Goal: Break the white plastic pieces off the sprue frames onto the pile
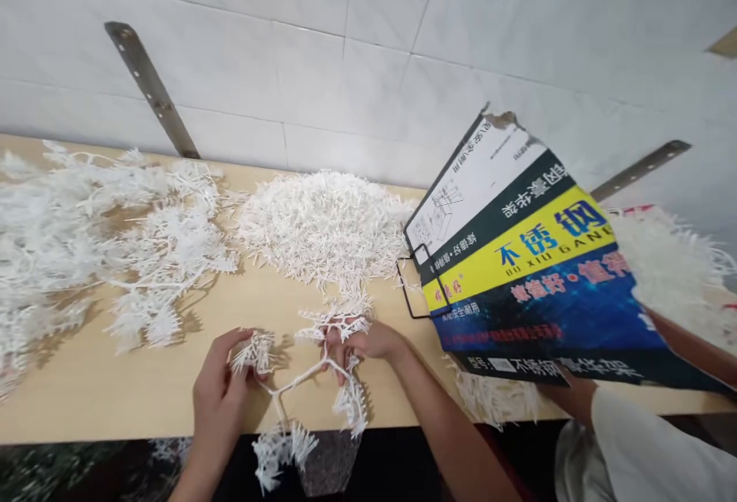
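Observation:
A white plastic sprue with branching arms and clusters of small spiky parts lies across the front edge of the wooden table. My left hand is closed on the cluster at its left arm. My right hand pinches the cluster at its upper right arm. Just behind my hands sits a heap of loose white plastic pieces.
More white sprues are piled on the table's left side. At right another person's arm holds a tilted printed cardboard box filled with white pieces. A tiled wall with metal brackets stands behind.

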A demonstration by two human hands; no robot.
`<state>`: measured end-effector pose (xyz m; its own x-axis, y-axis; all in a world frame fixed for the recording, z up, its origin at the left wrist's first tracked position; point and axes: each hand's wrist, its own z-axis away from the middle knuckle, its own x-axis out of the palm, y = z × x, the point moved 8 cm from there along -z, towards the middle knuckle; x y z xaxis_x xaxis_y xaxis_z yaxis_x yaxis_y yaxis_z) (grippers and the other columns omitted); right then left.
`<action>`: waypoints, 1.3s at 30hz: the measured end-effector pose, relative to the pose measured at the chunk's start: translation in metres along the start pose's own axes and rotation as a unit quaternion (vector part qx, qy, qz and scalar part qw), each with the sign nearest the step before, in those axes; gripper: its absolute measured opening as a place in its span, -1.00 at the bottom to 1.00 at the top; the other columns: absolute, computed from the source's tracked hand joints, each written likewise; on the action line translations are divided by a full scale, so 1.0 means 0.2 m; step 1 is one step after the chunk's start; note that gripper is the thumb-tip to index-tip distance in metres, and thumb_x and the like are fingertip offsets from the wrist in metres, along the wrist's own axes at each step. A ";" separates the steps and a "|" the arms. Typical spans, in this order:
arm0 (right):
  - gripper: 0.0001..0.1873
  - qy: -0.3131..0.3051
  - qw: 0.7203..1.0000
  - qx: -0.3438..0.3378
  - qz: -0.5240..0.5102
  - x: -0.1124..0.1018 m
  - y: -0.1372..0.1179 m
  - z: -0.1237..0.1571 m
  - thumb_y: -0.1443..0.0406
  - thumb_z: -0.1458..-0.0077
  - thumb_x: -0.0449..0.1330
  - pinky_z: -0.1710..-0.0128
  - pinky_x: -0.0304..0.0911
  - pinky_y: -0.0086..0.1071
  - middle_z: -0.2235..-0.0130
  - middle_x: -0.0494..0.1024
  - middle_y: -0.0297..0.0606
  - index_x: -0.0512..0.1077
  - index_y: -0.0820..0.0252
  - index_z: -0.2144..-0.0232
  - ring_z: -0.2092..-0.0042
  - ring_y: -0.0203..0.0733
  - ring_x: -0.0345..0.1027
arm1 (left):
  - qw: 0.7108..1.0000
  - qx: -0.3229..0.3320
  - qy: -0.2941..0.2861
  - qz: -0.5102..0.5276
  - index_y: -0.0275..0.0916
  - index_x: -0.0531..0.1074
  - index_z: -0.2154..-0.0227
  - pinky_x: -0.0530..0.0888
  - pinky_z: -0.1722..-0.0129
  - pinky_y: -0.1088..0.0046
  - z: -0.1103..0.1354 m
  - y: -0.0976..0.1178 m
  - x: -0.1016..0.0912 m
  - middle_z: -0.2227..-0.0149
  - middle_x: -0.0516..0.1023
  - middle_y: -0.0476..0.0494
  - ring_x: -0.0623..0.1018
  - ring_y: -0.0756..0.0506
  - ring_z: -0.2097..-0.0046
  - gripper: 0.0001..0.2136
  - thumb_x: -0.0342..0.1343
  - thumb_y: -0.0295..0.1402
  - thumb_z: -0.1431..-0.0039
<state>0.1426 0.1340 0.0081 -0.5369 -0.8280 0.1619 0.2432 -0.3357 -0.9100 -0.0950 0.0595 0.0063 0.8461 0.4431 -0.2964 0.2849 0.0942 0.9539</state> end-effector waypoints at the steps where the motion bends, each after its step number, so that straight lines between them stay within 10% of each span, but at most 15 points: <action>1: -0.60 -0.021 0.999 -0.020 -0.022 0.00 -0.01 0.00 -0.02 -0.21 0.25 0.44 0.37 -0.41 0.44 0.64 -0.27 0.48 0.23 0.27 0.48 -0.22 0.52 | 0.999 0.030 0.021 -0.006 -0.18 0.54 0.08 0.60 0.29 0.35 0.01 0.02 -0.01 0.06 0.61 -0.18 0.64 -0.17 0.23 -0.70 0.14 -0.26 -0.14; 11: -0.56 -0.046 0.985 -0.127 -0.112 -0.03 -0.04 -0.01 0.11 -0.11 0.45 0.45 0.41 -0.44 0.24 0.68 -0.18 0.50 0.27 0.09 0.52 -0.32 0.50 | 0.997 0.067 0.041 0.007 -0.21 0.56 0.14 0.58 0.18 0.40 -0.01 0.08 0.00 -0.04 0.46 -0.20 0.58 -0.08 0.13 -0.78 0.02 -0.43 -0.29; 19: -0.72 0.128 0.986 -0.096 0.044 0.02 -0.02 -0.01 0.15 -0.16 0.37 0.35 0.44 -0.42 0.34 0.66 -0.23 0.58 0.22 0.17 0.36 -0.22 0.57 | 0.986 0.149 0.061 -0.049 -0.21 0.49 0.17 0.48 0.04 0.31 0.04 0.25 0.01 0.04 0.50 -0.22 0.53 -0.17 -0.01 -0.80 -0.02 -0.44 -0.27; 25: -0.84 0.427 0.858 -0.192 0.209 0.05 -0.06 0.14 0.35 -0.16 0.22 0.30 0.40 -0.40 0.34 0.66 -0.25 0.61 0.18 0.25 0.34 -0.21 0.52 | 0.985 0.046 -0.123 -0.109 -0.16 0.47 0.10 0.40 0.37 0.41 0.08 0.34 0.29 0.44 0.51 0.01 0.53 -0.10 0.41 -0.71 0.13 -0.08 -0.29; 29: -0.81 0.501 0.799 -0.231 0.238 0.03 -0.09 0.21 0.37 -0.18 0.16 0.26 0.36 -0.39 0.33 0.66 -0.24 0.59 0.17 0.26 0.31 -0.19 0.51 | 0.989 0.005 -0.144 -0.016 -0.15 0.43 0.00 0.45 0.34 0.44 0.07 0.29 0.41 0.37 0.54 -0.01 0.57 -0.09 0.34 -0.64 0.21 -0.11 -0.22; 39: -0.66 0.413 0.861 -0.220 0.200 0.04 -0.09 0.19 0.15 -0.35 0.05 0.24 0.30 -0.36 0.34 0.62 -0.25 0.57 0.18 0.21 0.35 -0.18 0.45 | 0.982 0.003 -0.142 0.122 -0.18 0.47 -0.06 0.53 0.22 0.40 0.04 0.15 0.43 0.20 0.62 -0.12 0.62 -0.11 0.22 -0.60 0.26 -0.22 -0.16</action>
<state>0.1652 0.1171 0.0395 -0.9170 -0.1748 -0.3584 0.3094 0.2550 -0.9161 -0.0097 0.0943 0.0086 0.9809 0.1849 -0.0607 0.0599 0.0100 0.9982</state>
